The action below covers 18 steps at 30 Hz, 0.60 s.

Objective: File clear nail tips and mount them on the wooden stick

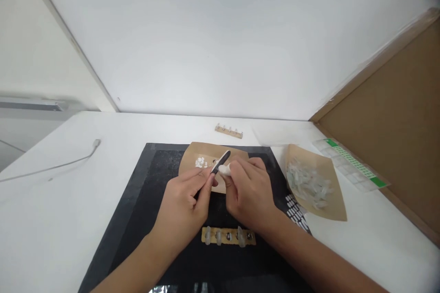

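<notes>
My left hand (pixel 187 194) pinches a slim black strip with a pale edge, which looks like a nail file (pixel 222 160), between thumb and forefinger. It tilts up to the right. Close beside it, my right hand (pixel 249 187) is closed on a small white object (pixel 225 170), mostly hidden by the fingers. I cannot tell whether the two touch. Under both hands lies a sheet of brown paper (pixel 197 149) bearing small white flakes (pixel 201 162). Nearer to me, a wooden strip (pixel 233 236) carries several clear nail tips (pixel 241 237) and round metal studs.
A black mat (pixel 137 192) covers the white table (pixel 51 229). At the right, brown paper (pixel 335 197) holds a pile of clear nail tips (pixel 307 183), near white stickers (pixel 296 213) and a green-edged clear sheet (pixel 357 162). Another nail-tip stand (pixel 228 132) is behind; a cable (pixel 68 163) lies left.
</notes>
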{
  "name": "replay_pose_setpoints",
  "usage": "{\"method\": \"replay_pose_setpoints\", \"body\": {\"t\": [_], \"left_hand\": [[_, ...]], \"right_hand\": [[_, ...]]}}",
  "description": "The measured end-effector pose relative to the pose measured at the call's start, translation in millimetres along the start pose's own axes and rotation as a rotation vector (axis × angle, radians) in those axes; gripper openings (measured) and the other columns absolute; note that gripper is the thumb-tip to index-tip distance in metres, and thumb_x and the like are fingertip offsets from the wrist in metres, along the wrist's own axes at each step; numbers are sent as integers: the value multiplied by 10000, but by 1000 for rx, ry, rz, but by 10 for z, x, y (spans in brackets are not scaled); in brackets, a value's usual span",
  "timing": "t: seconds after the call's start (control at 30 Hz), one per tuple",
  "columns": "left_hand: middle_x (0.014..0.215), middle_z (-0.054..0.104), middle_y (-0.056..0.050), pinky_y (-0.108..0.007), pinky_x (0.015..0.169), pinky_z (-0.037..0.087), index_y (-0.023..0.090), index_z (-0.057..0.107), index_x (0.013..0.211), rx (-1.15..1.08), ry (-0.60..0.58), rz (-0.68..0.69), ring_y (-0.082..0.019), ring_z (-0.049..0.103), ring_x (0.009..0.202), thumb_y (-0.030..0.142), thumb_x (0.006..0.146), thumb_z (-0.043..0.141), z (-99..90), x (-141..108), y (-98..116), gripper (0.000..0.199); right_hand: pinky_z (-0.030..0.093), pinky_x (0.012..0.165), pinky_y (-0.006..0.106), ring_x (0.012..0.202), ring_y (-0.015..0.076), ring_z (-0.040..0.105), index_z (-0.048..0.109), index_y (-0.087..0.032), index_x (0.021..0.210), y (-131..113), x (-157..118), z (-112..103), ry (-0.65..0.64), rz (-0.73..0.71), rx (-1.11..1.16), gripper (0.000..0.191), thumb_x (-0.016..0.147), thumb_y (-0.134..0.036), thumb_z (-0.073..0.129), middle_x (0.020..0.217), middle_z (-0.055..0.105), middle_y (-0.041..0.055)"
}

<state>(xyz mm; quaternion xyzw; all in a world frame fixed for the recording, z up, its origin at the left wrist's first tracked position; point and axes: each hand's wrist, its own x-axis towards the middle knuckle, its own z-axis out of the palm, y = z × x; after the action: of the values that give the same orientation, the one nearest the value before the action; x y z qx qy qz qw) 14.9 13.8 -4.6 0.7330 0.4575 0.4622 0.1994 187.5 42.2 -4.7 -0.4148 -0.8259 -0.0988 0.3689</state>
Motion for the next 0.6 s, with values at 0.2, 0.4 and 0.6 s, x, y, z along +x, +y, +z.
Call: {"method": "replay_pose_setpoints", "body": {"t": [0.2,0.4,0.6], "left_hand": [[758,658,-41,-269,728,551,161,723,807,1,52,47,-160,672,743,174,1017,541,10,-5,-27,278],[825,702,-23,-236,728,543,196,782,1003,-90,49,-53,-140,690,762,208,1022,568,-31,-8,49,216],[551,554,59,-217,585,477,221,785,1065,-103,26,-197,-94,567,491,282,1043,551,-27,-25,76,243]], "right_hand": [[298,680,365,611,164,396,381,-231,758,-35,8,-2,13,13,-11,262,938,-87,506,683,489,-15],[323,674,356,614,155,444,404,-227,772,17,4,-59,37,53,135,253,974,-145,534,689,511,-18],[456,688,323,702,161,596,579,-229,903,82,-103,-45,3,423,623,139,1019,-305,588,780,592,-8]]}}
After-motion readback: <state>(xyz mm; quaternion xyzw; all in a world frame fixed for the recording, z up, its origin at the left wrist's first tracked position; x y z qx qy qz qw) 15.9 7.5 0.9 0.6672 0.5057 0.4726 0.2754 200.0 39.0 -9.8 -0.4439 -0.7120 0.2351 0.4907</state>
